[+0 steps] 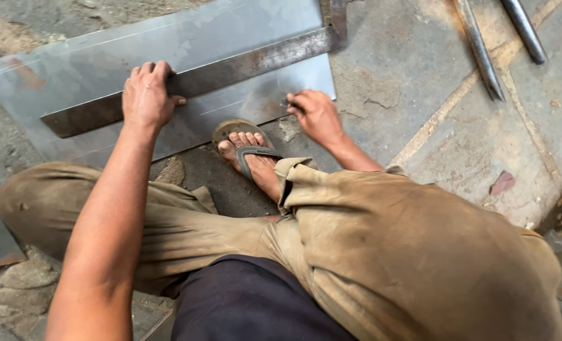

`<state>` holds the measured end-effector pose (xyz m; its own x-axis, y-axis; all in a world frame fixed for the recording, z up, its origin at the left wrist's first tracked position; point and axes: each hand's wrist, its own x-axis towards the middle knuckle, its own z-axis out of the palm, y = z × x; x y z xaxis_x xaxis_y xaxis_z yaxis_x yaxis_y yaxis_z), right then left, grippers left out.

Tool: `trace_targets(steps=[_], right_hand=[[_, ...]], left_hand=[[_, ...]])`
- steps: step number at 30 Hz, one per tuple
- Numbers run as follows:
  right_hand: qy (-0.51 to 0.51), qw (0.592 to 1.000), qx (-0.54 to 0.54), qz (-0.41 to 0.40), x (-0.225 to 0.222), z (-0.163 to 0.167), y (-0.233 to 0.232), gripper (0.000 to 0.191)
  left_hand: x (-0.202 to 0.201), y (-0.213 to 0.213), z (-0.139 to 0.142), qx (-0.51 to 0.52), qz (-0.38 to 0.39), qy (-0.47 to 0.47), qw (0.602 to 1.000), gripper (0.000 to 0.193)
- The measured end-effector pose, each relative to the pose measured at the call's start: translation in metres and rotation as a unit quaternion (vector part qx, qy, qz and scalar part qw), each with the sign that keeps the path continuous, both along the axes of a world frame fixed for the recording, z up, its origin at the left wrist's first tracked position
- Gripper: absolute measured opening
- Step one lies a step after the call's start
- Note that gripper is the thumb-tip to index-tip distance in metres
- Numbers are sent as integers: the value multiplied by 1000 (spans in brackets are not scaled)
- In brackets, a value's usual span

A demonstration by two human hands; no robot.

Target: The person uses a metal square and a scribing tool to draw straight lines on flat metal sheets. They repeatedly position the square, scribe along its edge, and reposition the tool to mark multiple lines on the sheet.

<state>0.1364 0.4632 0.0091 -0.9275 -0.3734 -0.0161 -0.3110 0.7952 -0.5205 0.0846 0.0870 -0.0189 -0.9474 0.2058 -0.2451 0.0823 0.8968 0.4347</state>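
A rough stone floor [420, 82], cracked and dusty, carries the work. On it lies a grey metal sheet [104, 69], running from the left edge up toward the middle. Across the sheet rests a long, rusty steel square [230, 66], its short leg turned up at the top. The left hand [147, 95] presses flat on the square's blade, fingers together and curled over its far edge. A sandalled foot [252, 158] bears on the sheet's near edge. The right hand [315, 113] pinches a small marking tool [287, 101] against the sheet just below the blade; its tip is hard to make out. Two metal rods [483, 53] lie well apart, upper right. If the left hand's pressure eases, the square would likely skid and the scribed line wander.
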Motion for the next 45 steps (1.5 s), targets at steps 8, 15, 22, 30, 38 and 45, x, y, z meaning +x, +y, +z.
trace_targets(steps=[8, 15, 22, 30, 38, 45], right_hand=[[20, 999, 4, -45, -26, -27, -33, 26], [5, 999, -1, -32, -36, -28, -43, 24], [-19, 996, 80, -16, -40, -32, -50, 15], [-388, 907, 147, 70, -36, -30, -34, 12], [4, 1000, -5, 3, -49, -31, -36, 20], [-25, 990, 140, 8, -39, -19, -53, 7]], left_hand=[[0, 1, 1, -1, 6, -7, 1000, 58], [3, 2, 4, -4, 7, -12, 1000, 58], [2, 2, 6, -4, 8, -11, 1000, 58], [1, 3, 10, 5, 10, -2, 1000, 55], [-1, 3, 6, 0, 10, -15, 1000, 57], [2, 2, 6, 13, 11, -2, 1000, 57]])
